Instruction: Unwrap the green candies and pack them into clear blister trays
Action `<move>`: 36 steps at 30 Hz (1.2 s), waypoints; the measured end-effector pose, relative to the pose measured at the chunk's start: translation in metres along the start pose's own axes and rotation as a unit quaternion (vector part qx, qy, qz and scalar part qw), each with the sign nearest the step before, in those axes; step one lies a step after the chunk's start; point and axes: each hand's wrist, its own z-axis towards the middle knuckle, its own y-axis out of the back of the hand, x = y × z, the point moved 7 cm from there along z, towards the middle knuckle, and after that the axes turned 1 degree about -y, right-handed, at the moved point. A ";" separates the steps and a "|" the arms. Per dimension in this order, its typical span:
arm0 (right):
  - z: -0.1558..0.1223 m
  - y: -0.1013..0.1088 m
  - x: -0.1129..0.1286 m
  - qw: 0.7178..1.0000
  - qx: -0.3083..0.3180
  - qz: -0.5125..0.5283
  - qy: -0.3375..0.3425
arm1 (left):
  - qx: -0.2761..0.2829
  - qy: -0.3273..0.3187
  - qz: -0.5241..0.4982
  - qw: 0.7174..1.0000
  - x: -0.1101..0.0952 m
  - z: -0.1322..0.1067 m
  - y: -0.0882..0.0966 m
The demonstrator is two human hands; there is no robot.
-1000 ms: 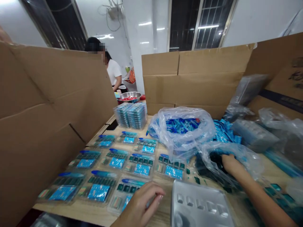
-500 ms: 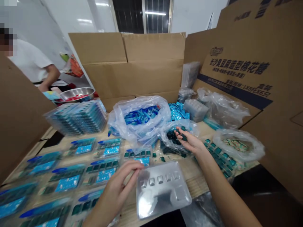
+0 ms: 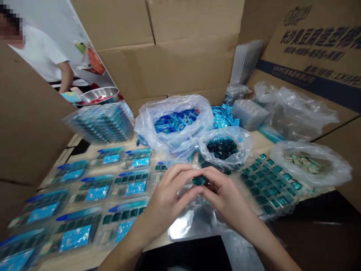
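Moved together: left hand (image 3: pixel 167 194), right hand (image 3: pixel 224 192) | fingers pinching green piece (image 3: pixel 199 181) | carton (image 3: pixel 304 62): 长沙臭豆腐造型棉花

Cardboard enclosure and far-left background, as I view them remotely.
I see brown cardboard on three sides: a plain left panel (image 3: pixel 34 116), a creased far panel (image 3: pixel 180 67), and a right carton (image 3: pixel 318 37) with dark printed characters above a dark blue band (image 3: pixel 304 77). Far left, in the gap between the left and far panels, I make out a person in a white top (image 3: pixel 42 49), a metal bowl (image 3: pixel 109 92) holding red pieces (image 3: pixel 97 100), and an orange bag-like item (image 3: pixel 95 60) beside something green (image 3: pixel 80 46), before a pale wall (image 3: pixel 53 19).
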 end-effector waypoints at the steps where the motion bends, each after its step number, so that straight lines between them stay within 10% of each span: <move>1: -0.003 0.000 0.002 1.000 -0.011 -0.023 0.011 | -0.003 -0.004 0.004 1.000 -0.001 -0.001 0.001; 15: -0.025 -0.011 0.002 0.998 -0.001 0.050 -0.034 | 0.007 0.089 -0.107 0.990 0.013 -0.031 0.012; 36: -0.039 -0.029 0.021 0.960 -0.062 -0.181 0.206 | -0.039 0.072 -0.049 0.995 0.011 -0.051 0.008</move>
